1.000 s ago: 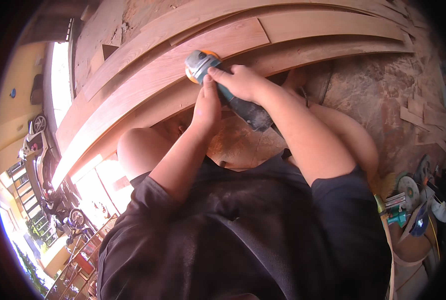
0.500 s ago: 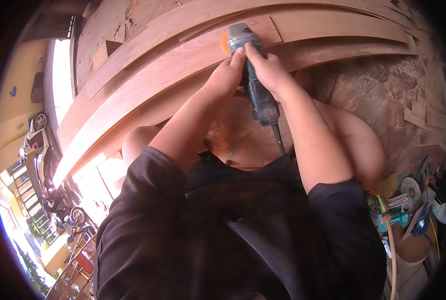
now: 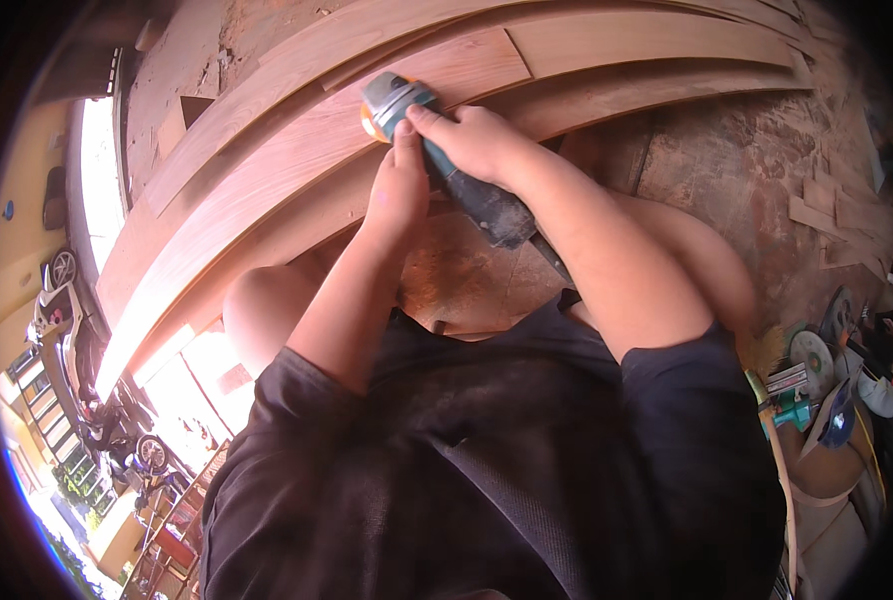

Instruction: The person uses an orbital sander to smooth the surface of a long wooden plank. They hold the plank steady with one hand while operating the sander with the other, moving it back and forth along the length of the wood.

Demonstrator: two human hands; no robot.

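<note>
Both my hands are closed round an angle grinder point(image 3: 467, 192) with a grey metal head, a teal front and a dark, dusty rear body. My left hand point(image 3: 400, 185) grips it just behind the head, thumb on top. From the other side my right hand point(image 3: 472, 145) wraps the body, its thumb near the left one. An orange disc point(image 3: 370, 122) shows at the head's left edge, over a long curved wooden board point(image 3: 297, 160); whether it touches the wood I cannot tell. The cord runs back from the grinder's rear toward my lap.
More curved boards point(image 3: 607, 40) lie behind and under this one. Wood offcuts point(image 3: 837, 215) are heaped at the right. Nearer on the right, grinding discs point(image 3: 812, 362) and tools sit beside a pale hose point(image 3: 782, 480). Motorbikes point(image 3: 62, 310) stand at the far left.
The grinder and both hands have moved left along the board and slightly nearer. Its body now slants more, head to the left and rear to the right. Both hands keep their hold.
</note>
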